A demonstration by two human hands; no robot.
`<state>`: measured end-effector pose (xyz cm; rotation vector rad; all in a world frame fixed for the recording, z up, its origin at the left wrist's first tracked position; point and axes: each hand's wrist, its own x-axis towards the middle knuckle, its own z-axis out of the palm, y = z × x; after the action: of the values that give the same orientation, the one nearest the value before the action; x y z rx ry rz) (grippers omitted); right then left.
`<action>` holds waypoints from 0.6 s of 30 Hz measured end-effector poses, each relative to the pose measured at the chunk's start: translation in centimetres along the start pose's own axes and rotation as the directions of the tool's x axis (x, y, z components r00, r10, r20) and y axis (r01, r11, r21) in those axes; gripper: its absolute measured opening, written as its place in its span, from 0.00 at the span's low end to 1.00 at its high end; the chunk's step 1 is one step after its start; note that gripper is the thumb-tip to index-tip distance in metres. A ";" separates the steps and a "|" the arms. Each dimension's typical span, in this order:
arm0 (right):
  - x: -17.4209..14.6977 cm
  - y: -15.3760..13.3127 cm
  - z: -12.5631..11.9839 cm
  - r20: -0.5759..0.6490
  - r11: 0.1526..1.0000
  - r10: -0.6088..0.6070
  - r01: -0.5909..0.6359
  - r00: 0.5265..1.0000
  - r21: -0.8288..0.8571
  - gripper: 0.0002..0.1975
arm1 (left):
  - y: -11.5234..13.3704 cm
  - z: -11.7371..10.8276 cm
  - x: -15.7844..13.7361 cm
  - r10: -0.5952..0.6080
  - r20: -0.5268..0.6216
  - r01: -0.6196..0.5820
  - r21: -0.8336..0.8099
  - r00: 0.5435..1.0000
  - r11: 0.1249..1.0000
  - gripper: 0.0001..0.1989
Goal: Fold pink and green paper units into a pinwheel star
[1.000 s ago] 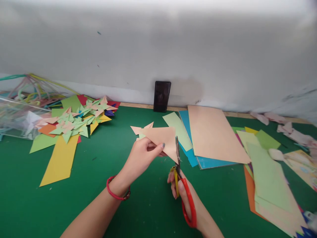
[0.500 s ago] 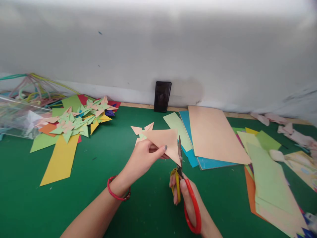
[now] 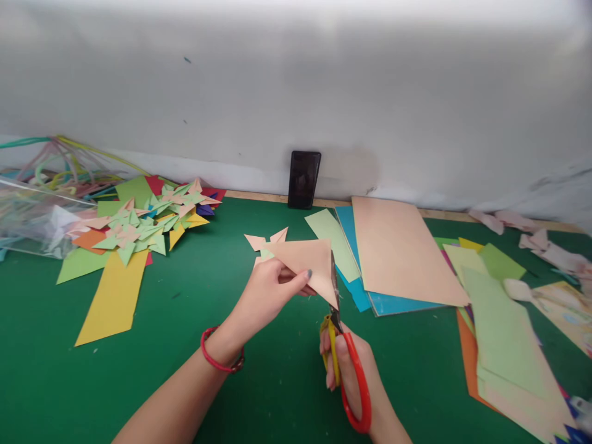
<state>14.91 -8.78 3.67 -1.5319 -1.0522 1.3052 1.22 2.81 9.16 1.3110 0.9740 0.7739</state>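
Observation:
My left hand (image 3: 272, 293) pinches a folded triangle of peach paper (image 3: 308, 259), thumb on top and fingers beneath. In my right hand (image 3: 354, 357) is a pair of scissors (image 3: 357, 388) with one red and one yellow handle loop. Their dark blades point away from me and lie along the right edge of the triangle, nearly together. Partly covered by the triangle and my left hand, a peach and green folded paper star (image 3: 255, 243) rests on the table.
A black phone (image 3: 304, 180) leans against the wall. Large peach sheets (image 3: 407, 253) lie over blue ones at right, with green strips (image 3: 504, 333) further right. Folded paper stars (image 3: 134, 228) are heaped at left beside a clear plastic bag (image 3: 37, 216) and a yellow sheet (image 3: 113, 299).
The scissor blades have drawn closer together along the paper's right edge, and the handle loops have come nearer each other. My left hand and the triangle have hardly moved.

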 end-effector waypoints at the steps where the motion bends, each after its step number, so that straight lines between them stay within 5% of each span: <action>1: 0.0 0.0 0.0 -0.002 1.000 0.002 -0.002 1.000 0.002 0.25 | 0.0 0.0 0.0 0.000 0.000 0.000 -0.007 1.000 1.000 0.07; 18: 0.1 1.0 0.0 -0.058 0.997 0.064 -0.061 0.996 0.050 0.23 | 0.3 -0.1 0.1 -0.047 0.010 0.047 -0.025 0.999 0.999 0.09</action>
<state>14.95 -9.01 2.72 -1.5686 -0.9363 1.3101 1.18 2.95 9.47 1.2646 0.9814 0.7416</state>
